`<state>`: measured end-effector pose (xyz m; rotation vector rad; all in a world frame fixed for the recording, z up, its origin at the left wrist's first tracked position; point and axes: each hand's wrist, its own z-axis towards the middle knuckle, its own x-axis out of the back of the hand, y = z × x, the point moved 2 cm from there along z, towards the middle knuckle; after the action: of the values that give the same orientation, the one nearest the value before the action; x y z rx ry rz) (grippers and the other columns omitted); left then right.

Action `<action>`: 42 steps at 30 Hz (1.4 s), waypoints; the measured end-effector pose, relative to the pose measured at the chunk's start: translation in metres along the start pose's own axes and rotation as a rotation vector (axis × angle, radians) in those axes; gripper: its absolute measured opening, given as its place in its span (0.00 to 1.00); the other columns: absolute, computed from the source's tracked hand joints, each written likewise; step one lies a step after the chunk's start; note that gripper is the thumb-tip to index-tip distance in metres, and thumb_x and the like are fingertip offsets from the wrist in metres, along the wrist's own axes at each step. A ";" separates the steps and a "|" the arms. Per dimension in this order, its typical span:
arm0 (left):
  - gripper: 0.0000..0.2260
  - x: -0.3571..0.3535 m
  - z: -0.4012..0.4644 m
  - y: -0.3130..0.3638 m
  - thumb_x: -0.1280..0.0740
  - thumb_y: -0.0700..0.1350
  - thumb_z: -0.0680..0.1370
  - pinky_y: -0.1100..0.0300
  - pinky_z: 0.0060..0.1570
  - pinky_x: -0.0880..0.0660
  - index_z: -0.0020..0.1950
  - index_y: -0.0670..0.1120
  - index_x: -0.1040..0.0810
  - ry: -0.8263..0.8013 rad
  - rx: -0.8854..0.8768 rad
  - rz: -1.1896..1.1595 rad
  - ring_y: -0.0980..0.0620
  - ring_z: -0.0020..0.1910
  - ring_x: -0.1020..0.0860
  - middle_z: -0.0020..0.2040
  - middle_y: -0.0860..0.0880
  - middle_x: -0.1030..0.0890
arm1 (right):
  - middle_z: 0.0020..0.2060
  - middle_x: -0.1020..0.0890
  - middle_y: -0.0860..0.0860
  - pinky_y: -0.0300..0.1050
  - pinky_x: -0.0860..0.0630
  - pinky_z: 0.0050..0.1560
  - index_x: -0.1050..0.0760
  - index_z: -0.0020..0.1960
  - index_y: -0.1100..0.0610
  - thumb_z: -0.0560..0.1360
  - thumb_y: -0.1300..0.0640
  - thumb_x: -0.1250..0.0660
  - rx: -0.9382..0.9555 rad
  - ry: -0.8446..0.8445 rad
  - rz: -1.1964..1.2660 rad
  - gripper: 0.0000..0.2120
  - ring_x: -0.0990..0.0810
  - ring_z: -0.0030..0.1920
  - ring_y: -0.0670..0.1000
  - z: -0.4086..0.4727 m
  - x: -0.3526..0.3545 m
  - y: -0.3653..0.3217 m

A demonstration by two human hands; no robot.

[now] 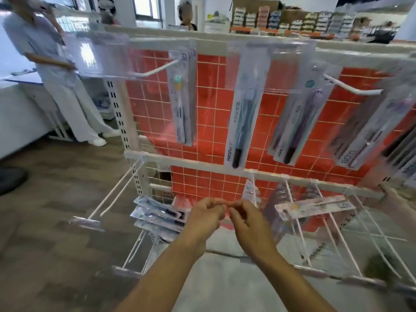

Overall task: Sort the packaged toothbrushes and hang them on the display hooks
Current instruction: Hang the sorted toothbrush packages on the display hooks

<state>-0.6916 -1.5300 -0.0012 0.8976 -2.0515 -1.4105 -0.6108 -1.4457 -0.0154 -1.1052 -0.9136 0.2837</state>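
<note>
My left hand (pixel 206 213) and my right hand (pixel 246 218) are raised side by side before the lower rail (pixel 202 164), fingers curled, fingertips almost touching; I see nothing in either. Left of them a pile of toothbrush packs (pixel 157 215) lies on lower hooks. To the right one pack (pixel 315 207) lies flat across the lower hooks. On the upper hooks hang a white-green brush pack (pixel 182 97), a blue one (pixel 242 109), a purple one (pixel 299 118) and dark ones (pixel 369 124).
The rack has an orange back with a white wire grid (pixel 209 91). Long white hooks (pixel 117 190) jut out at lower left and lower right (pixel 337 239). Another person's hand (pixel 392 198) touches the rail's right end. A person (pixel 56 70) stands at the left.
</note>
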 end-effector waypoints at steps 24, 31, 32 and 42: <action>0.06 0.096 0.081 -0.106 0.40 0.37 0.78 0.60 0.43 0.29 0.47 0.44 0.24 0.186 0.295 -0.096 0.50 0.42 0.25 0.43 0.45 0.22 | 0.48 0.21 0.49 0.37 0.31 0.43 0.25 0.54 0.57 0.78 0.58 0.37 -0.140 -0.322 -0.158 0.07 0.24 0.46 0.48 0.038 -0.146 0.049; 0.04 0.114 0.098 -0.160 0.35 0.45 0.78 0.53 0.60 0.29 0.51 0.47 0.24 0.310 0.343 -0.114 0.48 0.56 0.24 0.53 0.49 0.20 | 0.59 0.23 0.52 0.37 0.33 0.52 0.27 0.62 0.57 0.77 0.59 0.36 -0.146 -0.338 -0.224 0.14 0.25 0.58 0.51 0.039 -0.185 0.088; 0.09 0.117 0.102 -0.168 0.34 0.46 0.78 0.50 0.62 0.29 0.57 0.47 0.24 0.324 0.353 -0.112 0.46 0.59 0.24 0.57 0.48 0.21 | 0.60 0.23 0.52 0.37 0.34 0.53 0.28 0.63 0.57 0.77 0.59 0.36 -0.143 -0.329 -0.234 0.15 0.25 0.59 0.51 0.041 -0.191 0.093; 0.13 0.155 0.160 -0.218 0.33 0.43 0.77 0.58 0.47 0.26 0.60 0.41 0.24 0.477 0.342 -0.205 0.50 0.46 0.24 0.48 0.47 0.21 | 0.61 0.24 0.53 0.39 0.33 0.54 0.29 0.65 0.57 0.75 0.61 0.36 -0.122 -0.269 -0.305 0.18 0.27 0.60 0.53 0.078 -0.250 0.131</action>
<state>-0.8554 -1.6021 -0.2570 1.4619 -1.8875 -0.8297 -0.7939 -1.4891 -0.2396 -1.0357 -1.3377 0.1263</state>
